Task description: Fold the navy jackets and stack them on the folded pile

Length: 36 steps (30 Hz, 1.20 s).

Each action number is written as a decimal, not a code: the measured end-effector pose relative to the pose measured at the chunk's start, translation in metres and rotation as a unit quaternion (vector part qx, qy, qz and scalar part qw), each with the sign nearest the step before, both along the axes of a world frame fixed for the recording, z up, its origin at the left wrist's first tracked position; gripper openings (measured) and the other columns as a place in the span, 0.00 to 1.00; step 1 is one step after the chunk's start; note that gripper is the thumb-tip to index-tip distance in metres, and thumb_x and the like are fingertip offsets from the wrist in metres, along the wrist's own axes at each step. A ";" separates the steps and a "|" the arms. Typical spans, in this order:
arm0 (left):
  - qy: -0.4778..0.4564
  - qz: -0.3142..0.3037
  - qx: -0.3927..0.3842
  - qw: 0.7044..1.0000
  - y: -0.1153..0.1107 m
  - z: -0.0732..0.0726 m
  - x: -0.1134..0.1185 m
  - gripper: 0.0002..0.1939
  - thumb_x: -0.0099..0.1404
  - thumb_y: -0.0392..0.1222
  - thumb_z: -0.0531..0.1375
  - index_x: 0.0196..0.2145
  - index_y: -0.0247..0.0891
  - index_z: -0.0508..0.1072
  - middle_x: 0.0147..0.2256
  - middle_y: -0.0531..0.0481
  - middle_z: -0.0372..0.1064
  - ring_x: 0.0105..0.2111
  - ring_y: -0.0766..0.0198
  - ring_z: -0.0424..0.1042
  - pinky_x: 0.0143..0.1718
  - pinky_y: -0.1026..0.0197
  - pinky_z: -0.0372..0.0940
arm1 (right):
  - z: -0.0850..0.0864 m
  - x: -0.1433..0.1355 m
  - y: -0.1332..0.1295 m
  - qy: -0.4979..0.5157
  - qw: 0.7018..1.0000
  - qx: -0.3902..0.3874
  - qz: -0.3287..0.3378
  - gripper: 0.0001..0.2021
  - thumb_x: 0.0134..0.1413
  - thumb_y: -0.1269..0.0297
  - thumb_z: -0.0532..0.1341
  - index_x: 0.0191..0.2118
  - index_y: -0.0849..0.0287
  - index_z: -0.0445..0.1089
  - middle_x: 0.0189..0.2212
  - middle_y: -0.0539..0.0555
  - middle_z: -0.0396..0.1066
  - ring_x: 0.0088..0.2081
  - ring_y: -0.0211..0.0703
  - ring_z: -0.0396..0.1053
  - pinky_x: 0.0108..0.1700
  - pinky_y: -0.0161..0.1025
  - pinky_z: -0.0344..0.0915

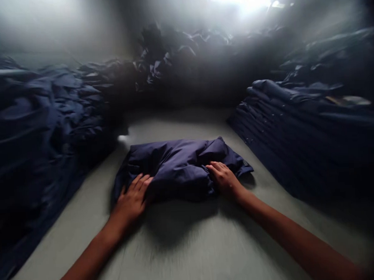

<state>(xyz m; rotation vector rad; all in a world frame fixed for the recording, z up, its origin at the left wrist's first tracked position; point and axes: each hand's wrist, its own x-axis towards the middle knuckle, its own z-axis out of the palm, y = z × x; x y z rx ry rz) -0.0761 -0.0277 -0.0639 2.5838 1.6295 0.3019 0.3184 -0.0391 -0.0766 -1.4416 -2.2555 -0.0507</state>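
A dark blue folded cloth bundle (178, 163), which looks like a garment, lies on the pale table top in front of me. My left hand (132, 201) rests on its near left corner, fingers spread over the fabric and thumb mostly hidden. On the near right part lies my right hand (223, 180), its fingers stretched out across the creased cloth. Its thumb cannot be made out. The fabric bunches up beside the right fingertips, and the bundle's near edge is in shadow.
Tall stacks of dark blue cloth (63, 109) line the left side of the table (193, 256). Folded dark blue pieces (273, 110) are piled on the right, with a small pale item (349, 101) on top. More dark cloth (157, 53) is heaped at the back.
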 end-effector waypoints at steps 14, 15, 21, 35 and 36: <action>-0.061 0.006 0.036 0.997 -0.006 0.014 0.004 0.24 0.76 0.48 0.48 0.63 0.39 0.70 0.65 0.39 0.66 0.68 0.49 0.61 0.67 0.39 0.57 | 0.011 -0.013 0.001 0.048 0.998 0.024 -0.018 0.18 0.67 0.70 0.55 0.59 0.58 0.70 0.54 0.61 0.74 0.55 0.49 0.72 0.59 0.48 0.68; -0.063 0.008 0.036 0.997 -0.006 0.014 0.004 0.24 0.76 0.47 0.48 0.62 0.39 0.70 0.65 0.39 0.66 0.68 0.49 0.61 0.67 0.39 0.57 | 0.012 -0.013 0.000 0.051 0.998 0.026 -0.017 0.20 0.67 0.70 0.55 0.62 0.58 0.68 0.56 0.61 0.73 0.56 0.49 0.72 0.60 0.49 0.68; -0.082 0.000 0.046 0.996 -0.005 0.012 0.000 0.22 0.74 0.40 0.47 0.60 0.38 0.71 0.61 0.39 0.70 0.65 0.51 0.65 0.66 0.41 0.59 | 0.016 -0.012 -0.007 0.038 0.998 0.016 -0.040 0.19 0.66 0.70 0.57 0.60 0.55 0.71 0.49 0.59 0.74 0.50 0.50 0.72 0.55 0.46 0.69; -0.192 0.064 0.084 0.976 -0.033 0.086 0.004 0.18 0.76 0.48 0.44 0.53 0.38 0.66 0.53 0.38 0.71 0.55 0.52 0.72 0.60 0.49 0.66 | 0.074 -0.003 -0.058 0.207 0.973 0.071 -0.074 0.19 0.73 0.65 0.46 0.55 0.58 0.72 0.49 0.61 0.75 0.52 0.51 0.72 0.57 0.48 0.68; -0.194 0.045 0.090 0.976 -0.048 0.083 0.000 0.16 0.75 0.46 0.46 0.53 0.39 0.66 0.54 0.39 0.71 0.57 0.52 0.70 0.62 0.49 0.64 | 0.069 -0.003 -0.079 0.203 0.974 0.068 -0.066 0.18 0.73 0.65 0.47 0.55 0.57 0.72 0.49 0.60 0.75 0.52 0.51 0.72 0.56 0.47 0.68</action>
